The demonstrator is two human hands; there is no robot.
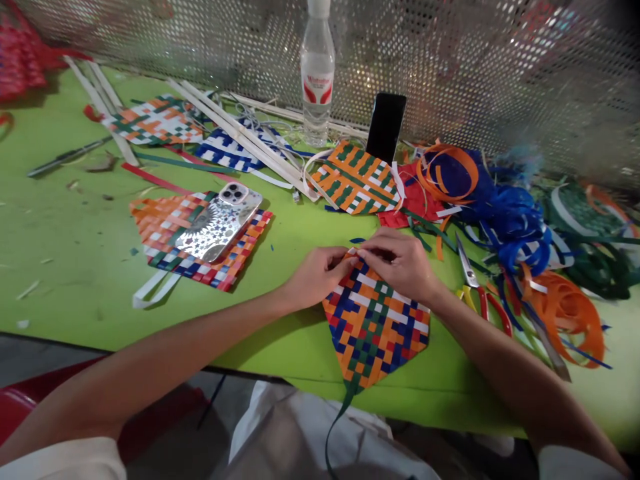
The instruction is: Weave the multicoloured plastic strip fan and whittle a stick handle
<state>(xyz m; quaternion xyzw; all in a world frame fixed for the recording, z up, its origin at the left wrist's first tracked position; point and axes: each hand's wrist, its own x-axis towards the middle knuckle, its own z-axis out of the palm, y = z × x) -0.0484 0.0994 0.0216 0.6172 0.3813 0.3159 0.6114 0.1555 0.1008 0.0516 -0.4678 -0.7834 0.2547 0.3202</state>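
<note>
A woven mat of orange, blue, white, green and red strips (377, 320) lies at the table's front edge, its pointed end toward me. From that point a dark green strip (340, 417) hangs over the edge. Both hands pinch the mat's far end. My left hand (320, 275) is closed on its upper left corner, thumb and index finger together. Beside it my right hand (403, 263) is closed over the top edge, its fingers bent. A small white strip end shows between the fingertips. The fingers hide the rest of that edge.
Left of my hands, a patterned phone (220, 223) rests on another woven piece (155, 227). Scissors (470, 267) and coiled orange strips (570, 320) lie to the right. Behind stand a water bottle (318, 80) and a dark phone (386, 127), before a perforated metal screen (210, 40).
</note>
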